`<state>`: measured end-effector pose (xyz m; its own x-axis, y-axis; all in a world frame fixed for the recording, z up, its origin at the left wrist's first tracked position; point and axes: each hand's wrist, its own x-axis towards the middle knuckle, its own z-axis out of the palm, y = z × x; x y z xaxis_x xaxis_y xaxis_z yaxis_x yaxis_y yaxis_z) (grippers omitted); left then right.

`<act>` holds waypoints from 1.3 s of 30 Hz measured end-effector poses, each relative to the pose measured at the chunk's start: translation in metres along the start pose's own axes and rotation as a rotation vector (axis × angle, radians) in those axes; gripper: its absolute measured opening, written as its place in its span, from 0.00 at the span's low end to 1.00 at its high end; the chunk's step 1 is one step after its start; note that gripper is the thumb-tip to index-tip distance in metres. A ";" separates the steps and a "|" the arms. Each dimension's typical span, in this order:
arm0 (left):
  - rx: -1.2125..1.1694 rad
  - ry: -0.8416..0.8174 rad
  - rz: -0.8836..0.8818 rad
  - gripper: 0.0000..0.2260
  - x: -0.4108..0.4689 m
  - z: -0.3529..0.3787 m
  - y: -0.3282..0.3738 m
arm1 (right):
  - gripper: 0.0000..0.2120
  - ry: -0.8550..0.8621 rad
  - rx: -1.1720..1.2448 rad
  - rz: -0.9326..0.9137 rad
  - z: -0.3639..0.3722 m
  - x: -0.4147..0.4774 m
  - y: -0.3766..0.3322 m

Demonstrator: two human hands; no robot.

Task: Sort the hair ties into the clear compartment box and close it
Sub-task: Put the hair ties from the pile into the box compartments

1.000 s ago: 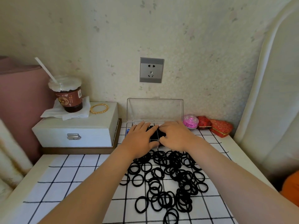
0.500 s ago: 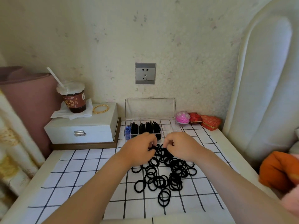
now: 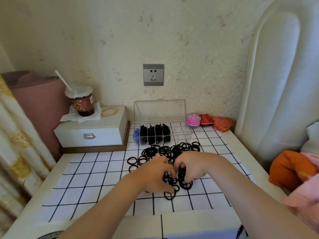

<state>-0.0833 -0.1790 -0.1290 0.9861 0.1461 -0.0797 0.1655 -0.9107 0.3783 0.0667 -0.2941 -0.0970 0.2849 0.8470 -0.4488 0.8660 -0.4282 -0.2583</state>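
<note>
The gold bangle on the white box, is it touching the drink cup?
Apart. In the head view the gold bangle lies right of the drink cup, bare white box lid between them.

The left hand (image 3: 153, 176) and right hand (image 3: 193, 167) cover the near part of the pile of black elastic hair ties (image 3: 170, 150), so its middle is hidden. The label print on the brown plastic drink cup (image 3: 82, 103) is too small to read.

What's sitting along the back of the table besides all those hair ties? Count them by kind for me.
Clear compartment box: 1
White jewelry box: 1
Drink cup: 1
Gold bangle: 1
Pink round case: 1
Red brocade boxes: 2
Total: 7
</note>
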 end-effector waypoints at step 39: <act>-0.152 0.139 -0.138 0.05 0.000 -0.044 -0.045 | 0.09 0.400 0.515 -0.135 -0.014 0.019 -0.002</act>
<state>-0.0897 -0.1205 -0.1054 0.9452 0.3262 -0.0165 0.2889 -0.8116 0.5078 0.0767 -0.2728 -0.0928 0.4044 0.9128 -0.0578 0.6259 -0.3223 -0.7102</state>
